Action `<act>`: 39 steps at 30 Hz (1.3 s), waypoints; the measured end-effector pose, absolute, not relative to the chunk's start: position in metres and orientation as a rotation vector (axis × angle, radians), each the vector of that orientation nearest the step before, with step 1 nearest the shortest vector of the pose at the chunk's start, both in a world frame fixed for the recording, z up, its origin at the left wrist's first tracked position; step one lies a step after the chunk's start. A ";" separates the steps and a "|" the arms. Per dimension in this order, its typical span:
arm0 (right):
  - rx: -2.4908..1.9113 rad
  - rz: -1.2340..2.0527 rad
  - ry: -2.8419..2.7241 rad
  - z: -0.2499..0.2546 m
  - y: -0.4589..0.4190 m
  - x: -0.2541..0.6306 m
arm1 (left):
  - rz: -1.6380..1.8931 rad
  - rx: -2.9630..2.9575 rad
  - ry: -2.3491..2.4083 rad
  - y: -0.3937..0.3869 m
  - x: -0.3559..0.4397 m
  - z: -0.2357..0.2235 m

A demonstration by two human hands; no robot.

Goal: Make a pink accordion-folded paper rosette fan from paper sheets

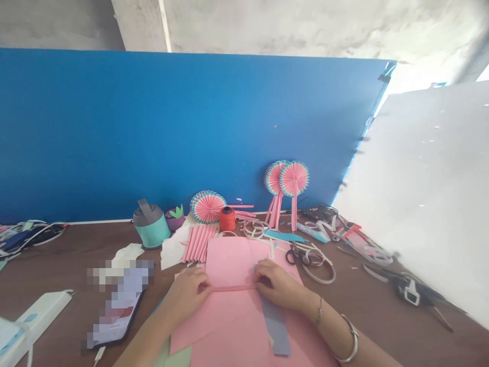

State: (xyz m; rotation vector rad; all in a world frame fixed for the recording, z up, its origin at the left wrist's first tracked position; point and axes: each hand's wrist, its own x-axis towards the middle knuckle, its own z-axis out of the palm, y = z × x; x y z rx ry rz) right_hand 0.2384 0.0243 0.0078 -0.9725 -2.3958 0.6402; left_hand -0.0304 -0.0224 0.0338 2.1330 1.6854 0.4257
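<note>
A pink sheet of paper point(232, 262) lies before me with a narrow fold along its near edge. My left hand point(188, 293) pinches the left end of that fold, its fingertips closed on the paper. At the fold's right end, my right hand point(279, 284) is closed on the same sheet, with thumb and fingers together. Under both hands spread more pink sheets point(229, 329). A grey strip point(278, 331) sticks out beneath my right hand. Just beyond the sheet's left corner stands a pleated pink paper piece point(199, 243).
Dark-handled scissors point(291, 256) lie by a coil of white tape point(324, 278). Behind are a red thread spool point(227, 219), a round paper fan point(208, 206), two upright paper fans point(294, 178) and a teal pot point(153, 229). A phone point(121, 308) and power strip point(42, 318) lie left.
</note>
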 end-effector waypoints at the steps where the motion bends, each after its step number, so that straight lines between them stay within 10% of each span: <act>1: -0.967 0.649 -2.394 0.008 0.024 0.238 | 0.425 2.130 1.676 -0.022 -0.031 0.033; 39: -1.091 0.689 -2.278 -0.012 0.038 0.233 | 0.443 1.983 1.871 -0.015 -0.030 0.016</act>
